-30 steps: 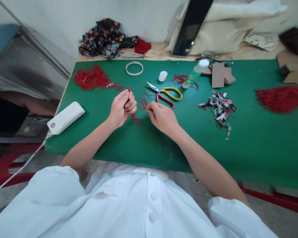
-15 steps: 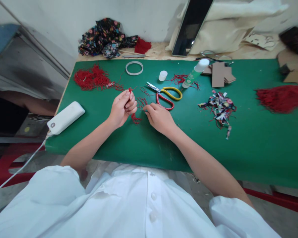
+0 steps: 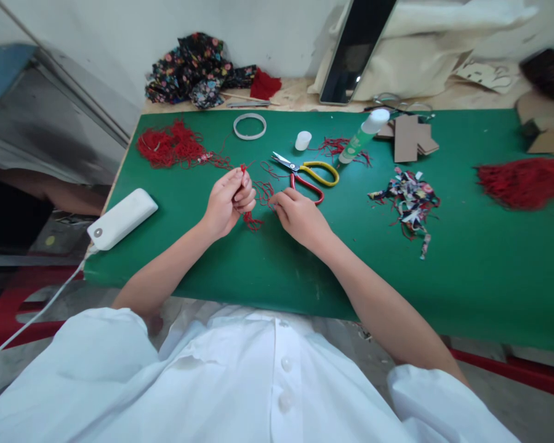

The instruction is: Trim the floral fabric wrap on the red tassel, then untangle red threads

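My left hand (image 3: 231, 200) is closed around a small bundle of red yarn (image 3: 253, 221). A knotted end pokes out above the thumb, and loose strands hang below the fingers. To its right, my right hand (image 3: 302, 218) is closed in a pinch over the green mat; whatever lies between its fingertips is too small to make out. Scissors (image 3: 300, 167) with one yellow and one red handle lie just beyond the right hand, which partly covers the red handle. Thin loose red strands (image 3: 263, 191) lie on the mat between the two hands.
A tangled red yarn pile (image 3: 170, 144), a clear ring (image 3: 250, 127), a white cap (image 3: 303, 141) and a glue stick (image 3: 364, 136) stand farther back. Fabric scraps (image 3: 410, 200), cardboard pieces (image 3: 405, 138) and red yarn (image 3: 526, 183) lie right. A white power bank (image 3: 122, 219) sits left.
My right hand has shifted slightly to the right, away from the left hand, and covers a bit more of the red scissor handle. My left hand stays nearly still with the yarn.
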{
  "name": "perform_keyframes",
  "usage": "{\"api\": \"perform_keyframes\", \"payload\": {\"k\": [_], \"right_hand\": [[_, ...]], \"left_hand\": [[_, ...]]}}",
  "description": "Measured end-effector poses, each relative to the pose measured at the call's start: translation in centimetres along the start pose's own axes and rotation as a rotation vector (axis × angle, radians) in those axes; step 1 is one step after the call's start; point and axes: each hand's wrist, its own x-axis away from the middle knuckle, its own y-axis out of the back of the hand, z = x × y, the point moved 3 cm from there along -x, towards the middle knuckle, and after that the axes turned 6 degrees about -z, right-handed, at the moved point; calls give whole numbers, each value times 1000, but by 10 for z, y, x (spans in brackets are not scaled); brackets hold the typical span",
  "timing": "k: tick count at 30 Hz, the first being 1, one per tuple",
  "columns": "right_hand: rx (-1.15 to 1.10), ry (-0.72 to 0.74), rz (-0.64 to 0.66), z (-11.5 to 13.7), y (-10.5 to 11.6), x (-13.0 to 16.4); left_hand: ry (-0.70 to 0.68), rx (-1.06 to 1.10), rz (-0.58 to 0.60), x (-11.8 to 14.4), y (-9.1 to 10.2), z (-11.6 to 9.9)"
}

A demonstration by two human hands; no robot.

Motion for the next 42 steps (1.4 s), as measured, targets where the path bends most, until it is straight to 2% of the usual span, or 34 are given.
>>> {"api": "perform_keyframes", "payload": {"k": [5,11,21,24,28,30,32,36,42], "right_hand": [[28,-33,5,-3,2,1],[97,-12,-5,1,-7,-4],[209,-72,74,12,-16,-13],[116,-20,9,5,-10,-15],[-49,65,-270,-8,11,-18],[-183,35,-405,-15,23,-16],[-356,-27,-477,-20,31,-13],[-635,-106,-496,-22,37,-7],[-832,-64,-408,-12,38,-6]], "left_hand": [[-3,14,5,0,0,0],[44,10,-37,0,1,1],[11,-24,-18,-1,0,1],[29,-16,-38,-1,1,1],[48,-17,-25,-1,1,3],[45,-40,-12,-2,2,4],[38,-62,1,-2,2,4],[32,-72,35,-3,2,6],[102,-118,57,0,0,15]]}}
